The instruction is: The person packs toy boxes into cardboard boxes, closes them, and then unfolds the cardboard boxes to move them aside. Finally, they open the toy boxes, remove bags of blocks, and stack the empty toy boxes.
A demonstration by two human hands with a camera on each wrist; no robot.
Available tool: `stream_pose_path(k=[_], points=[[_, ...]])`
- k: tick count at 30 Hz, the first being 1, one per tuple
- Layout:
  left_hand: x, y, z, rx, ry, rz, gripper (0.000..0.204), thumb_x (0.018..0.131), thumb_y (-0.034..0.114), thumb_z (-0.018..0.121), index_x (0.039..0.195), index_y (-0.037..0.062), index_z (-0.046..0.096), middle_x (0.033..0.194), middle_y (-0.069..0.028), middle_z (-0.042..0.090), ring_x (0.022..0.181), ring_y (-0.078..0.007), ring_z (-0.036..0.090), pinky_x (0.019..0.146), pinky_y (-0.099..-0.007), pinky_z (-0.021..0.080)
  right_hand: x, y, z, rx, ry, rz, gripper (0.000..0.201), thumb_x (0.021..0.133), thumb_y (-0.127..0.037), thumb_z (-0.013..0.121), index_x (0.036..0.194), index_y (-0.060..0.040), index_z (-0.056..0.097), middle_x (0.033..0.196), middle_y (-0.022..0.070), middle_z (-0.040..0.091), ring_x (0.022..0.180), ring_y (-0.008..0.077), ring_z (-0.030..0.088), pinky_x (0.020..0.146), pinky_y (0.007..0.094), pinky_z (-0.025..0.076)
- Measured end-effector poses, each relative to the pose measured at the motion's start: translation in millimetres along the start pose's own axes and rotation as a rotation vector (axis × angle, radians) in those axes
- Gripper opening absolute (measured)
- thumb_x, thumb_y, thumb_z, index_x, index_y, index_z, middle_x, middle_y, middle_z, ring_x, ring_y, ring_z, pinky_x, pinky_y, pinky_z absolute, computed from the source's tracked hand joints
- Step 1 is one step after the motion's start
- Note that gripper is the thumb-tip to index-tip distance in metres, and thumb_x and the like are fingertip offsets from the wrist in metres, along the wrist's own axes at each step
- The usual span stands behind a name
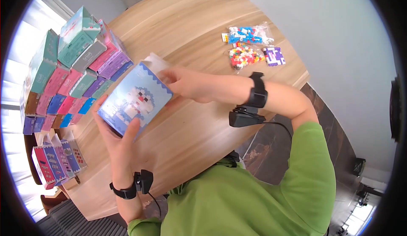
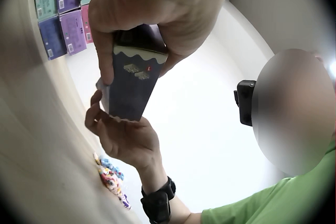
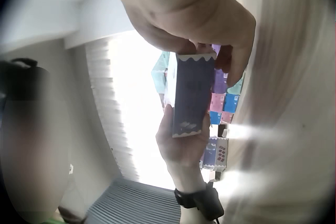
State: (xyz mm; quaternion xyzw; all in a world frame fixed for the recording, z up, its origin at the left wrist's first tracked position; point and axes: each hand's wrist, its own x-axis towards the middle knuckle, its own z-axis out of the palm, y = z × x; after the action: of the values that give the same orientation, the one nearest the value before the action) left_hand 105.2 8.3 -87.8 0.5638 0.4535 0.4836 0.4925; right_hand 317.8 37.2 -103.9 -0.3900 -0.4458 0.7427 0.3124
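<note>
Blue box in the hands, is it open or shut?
The box looks open: a white flap sticks out beside the right hand.

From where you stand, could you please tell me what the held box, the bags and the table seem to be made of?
Held box: probably printed cardboard, smooth, going by its thin raised flap and folded edges.
Bags: apparently clear, glossy plastic; colourful pieces show through.
Table: pale grain suggests wood or wood-look laminate, with a soft sheen.

Bright window (image 3: 137, 98), pale wall (image 1: 313, 20), wooden table (image 1: 190, 20); dark floor (image 1: 271, 151), perhaps marble tile.
</note>
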Motion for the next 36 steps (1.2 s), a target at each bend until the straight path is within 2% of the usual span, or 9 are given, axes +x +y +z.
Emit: stream_pose_path(k=[8,15,17,21,23,25,28,32,36], points=[[-27.0,-6.0,-49.2,-0.225,0.111,-0.111,0.066,0.071,0.012,0.071,0.126,0.0022,0.035,0.115,-0.0097,0.048,0.108,-0.0207,0.048,0.094,-0.0337,0.036,-55.2,-23.1,-30.6,0.119,0.083,-0.197,0.028,0.091,-0.019,0.049,0.113,-0.0017,0.050,0.108,0.0077,0.055,0.097,0.0177,0.056,0.081,0.0358,0.052],[-54.4,-15.6,-143.7,-0.164,0.344,-0.174,0.054,0.082,0.010,0.061,0.127,0.0010,0.033,0.115,-0.0101,0.049,0.106,-0.0197,0.049,0.091,-0.0354,0.039,-101.8,-31.9,-157.0,-0.177,0.304,-0.159,0.029,0.090,-0.018,0.051,0.115,-0.0031,0.048,0.104,0.0053,0.055,0.094,0.0136,0.056,0.075,0.0320,0.055],[-62.8,-20.6,-163.3,-0.084,0.431,-0.240,0.053,0.083,0.012,0.061,0.127,0.0008,0.033,0.115,-0.0097,0.049,0.106,-0.0192,0.050,0.090,-0.0362,0.040,-103.5,-43.4,-181.2,-0.273,0.174,-0.048,0.030,0.090,-0.018,0.052,0.115,-0.0030,0.048,0.100,0.0039,0.056,0.092,0.0123,0.056,0.075,0.0302,0.055],[-81.1,-39.5,-191.2,1.136,0.186,-0.226,0.061,0.082,0.019,0.062,0.131,0.0013,0.031,0.128,-0.0170,0.037,0.115,-0.0283,0.043,0.091,-0.0357,0.040,-94.0,-56.4,-188.9,-0.514,0.134,0.151,0.031,0.088,-0.020,0.055,0.112,-0.0020,0.049,0.088,0.0006,0.057,0.087,0.0101,0.057,0.062,0.0271,0.055],[-74.6,-19.7,-149.8,1.468,0.284,0.088,0.071,0.076,0.021,0.066,0.133,0.0003,0.030,0.133,-0.0232,0.029,0.120,-0.0359,0.036,0.096,-0.0380,0.037,-83.2,-54.9,-211.6,-0.957,0.135,0.235,0.025,0.086,-0.014,0.055,0.107,-0.0003,0.050,0.082,0.0008,0.055,0.074,0.0071,0.054,0.056,0.0224,0.048],[-66.2,-7.2,-133.3,1.404,0.093,0.153,0.082,0.065,0.018,0.073,0.133,0.0016,0.030,0.131,-0.0261,0.029,0.122,-0.0422,0.030,0.102,-0.0412,0.026,-61.9,-81.0,-181.2,-1.422,0.088,0.410,0.025,0.082,-0.014,0.058,0.103,-0.0001,0.052,0.085,0.0061,0.058,0.073,0.0128,0.057,0.060,0.0279,0.048],[-54.2,-3.0,-128.0,1.275,-0.127,-0.032,0.085,0.065,0.021,0.073,0.134,0.0024,0.028,0.127,-0.0265,0.034,0.115,-0.0428,0.035,0.096,-0.0441,0.032,-52.3,-78.0,-131.1,-2.067,0.553,-0.080,0.026,0.080,-0.016,0.059,0.098,0.0017,0.053,0.088,0.0160,0.060,0.082,0.0230,0.059,0.071,0.0350,0.047],[-50.2,-24.5,-131.4,1.442,0.119,-0.253,0.079,0.073,0.028,0.065,0.137,0.0046,0.025,0.116,-0.0298,0.042,0.103,-0.0429,0.046,0.083,-0.0448,0.042,-11.9,-102.1,-47.9,-1.721,0.402,-0.207,0.026,0.081,-0.020,0.058,0.097,0.0004,0.054,0.091,0.0161,0.060,0.084,0.0287,0.059,0.072,0.0364,0.047],[-40.3,-20.3,-135.4,1.664,0.345,-0.474,0.070,0.079,0.036,0.059,0.129,-0.0029,0.032,0.100,-0.0252,0.051,0.088,-0.0406,0.054,0.075,-0.0445,0.047,43.0,-105.7,-32.4,-1.515,0.155,-0.331,0.026,0.083,-0.023,0.055,0.098,-0.0004,0.054,0.090,0.0150,0.061,0.084,0.0254,0.060,0.071,0.0345,0.047]])
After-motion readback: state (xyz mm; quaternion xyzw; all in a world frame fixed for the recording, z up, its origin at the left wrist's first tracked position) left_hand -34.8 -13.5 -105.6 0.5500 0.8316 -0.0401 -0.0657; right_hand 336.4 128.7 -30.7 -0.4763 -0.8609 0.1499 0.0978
